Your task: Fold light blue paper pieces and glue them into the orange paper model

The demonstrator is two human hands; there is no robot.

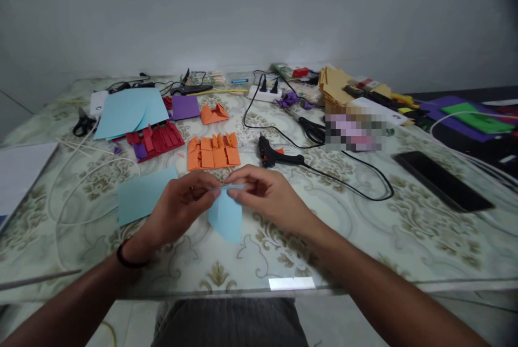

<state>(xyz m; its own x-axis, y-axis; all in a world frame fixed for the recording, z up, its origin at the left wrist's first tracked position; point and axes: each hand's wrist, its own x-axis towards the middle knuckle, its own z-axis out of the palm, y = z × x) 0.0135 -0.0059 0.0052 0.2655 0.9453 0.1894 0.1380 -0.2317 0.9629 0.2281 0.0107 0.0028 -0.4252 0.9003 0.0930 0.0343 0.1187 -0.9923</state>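
Note:
Both hands meet above the table's near middle and pinch the top edge of a small light blue paper piece (225,217), which hangs down between them. My left hand (182,209) grips its left side with fingers curled. My right hand (265,196) pinches the right side. A larger light blue sheet (141,196) lies flat on the table just left of my left hand. Folded orange paper pieces (213,152) lie just beyond the hands.
A black glue gun (277,157) with its cord lies behind my right hand. Red folded pieces (157,141), a purple square (185,107), blue sheets (129,111), scissors (312,128), a power strip (265,93) and a black phone (443,181) are spread over the patterned table (364,239).

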